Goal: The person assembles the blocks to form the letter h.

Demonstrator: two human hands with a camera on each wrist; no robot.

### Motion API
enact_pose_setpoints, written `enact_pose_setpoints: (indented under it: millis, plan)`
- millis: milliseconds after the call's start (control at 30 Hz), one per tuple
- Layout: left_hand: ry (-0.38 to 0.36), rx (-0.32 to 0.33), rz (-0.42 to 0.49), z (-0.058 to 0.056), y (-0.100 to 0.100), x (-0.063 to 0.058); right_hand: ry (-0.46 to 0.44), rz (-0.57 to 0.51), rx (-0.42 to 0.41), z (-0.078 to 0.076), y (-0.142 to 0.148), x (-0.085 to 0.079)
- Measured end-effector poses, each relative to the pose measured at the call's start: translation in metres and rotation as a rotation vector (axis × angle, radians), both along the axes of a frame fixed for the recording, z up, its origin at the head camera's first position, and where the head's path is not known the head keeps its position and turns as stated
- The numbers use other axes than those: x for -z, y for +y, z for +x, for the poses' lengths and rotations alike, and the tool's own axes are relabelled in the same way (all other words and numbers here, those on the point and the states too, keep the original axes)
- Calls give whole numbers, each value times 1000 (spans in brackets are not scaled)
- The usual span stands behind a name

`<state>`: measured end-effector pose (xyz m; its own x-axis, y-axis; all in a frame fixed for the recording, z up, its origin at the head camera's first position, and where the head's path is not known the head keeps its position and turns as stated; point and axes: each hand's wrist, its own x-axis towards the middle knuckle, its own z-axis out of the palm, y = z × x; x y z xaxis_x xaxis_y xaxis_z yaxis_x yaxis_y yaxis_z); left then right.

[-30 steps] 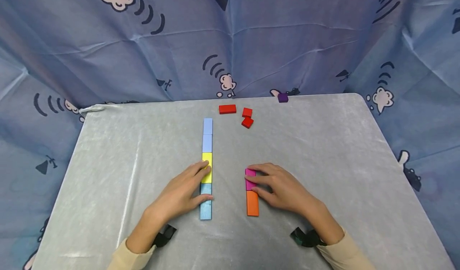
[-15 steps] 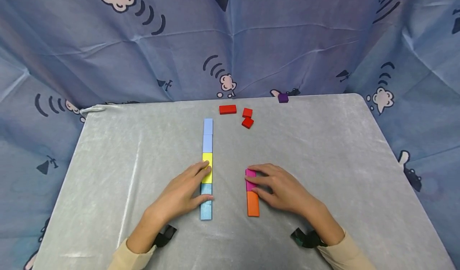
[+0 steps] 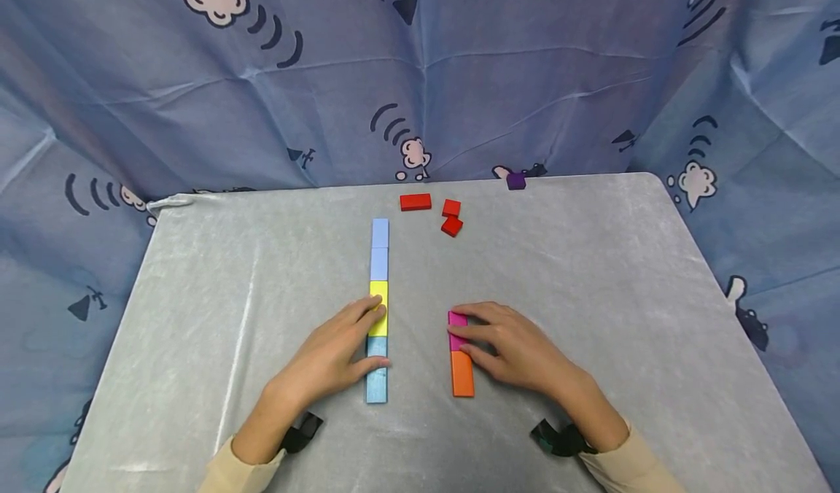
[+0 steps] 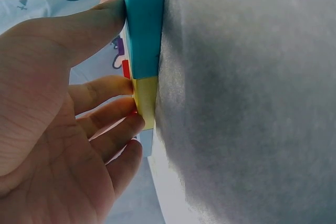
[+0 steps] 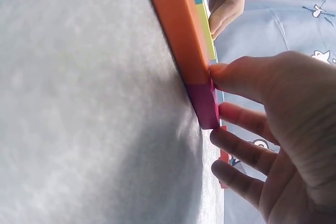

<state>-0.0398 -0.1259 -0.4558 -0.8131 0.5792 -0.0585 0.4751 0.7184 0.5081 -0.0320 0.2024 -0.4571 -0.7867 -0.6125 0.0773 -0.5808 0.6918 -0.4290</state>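
Observation:
My left hand (image 3: 331, 348) rests on a straight column of flat blocks. Its fingertips touch the yellow block (image 3: 378, 325), and the thumb lies on the light blue part (image 3: 376, 389) at the near end. Two periwinkle blocks (image 3: 379, 263) continue the column at its far end. To the right, my right hand (image 3: 518, 343) touches a magenta block (image 3: 457, 320) with its fingertips. That block stands end to end with an orange block (image 3: 462, 376), and the right thumb sits near their joint. In both wrist views the fingers are relaxed and lie on top of the blocks.
Beyond the columns lie a long red block (image 3: 415, 202) and two small red blocks (image 3: 451, 207), with a purple block (image 3: 515, 181) at the far table edge. The table has a grey cloth (image 3: 577, 259). A blue patterned curtain (image 3: 525, 70) hangs behind.

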Motion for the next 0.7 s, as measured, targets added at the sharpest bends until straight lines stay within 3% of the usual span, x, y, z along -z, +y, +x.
enact_pose_setpoints:
  millis: [700]
  plan:
    - [3,0,6,1,-1,-1,-22,-20,46,-13,8,-13]
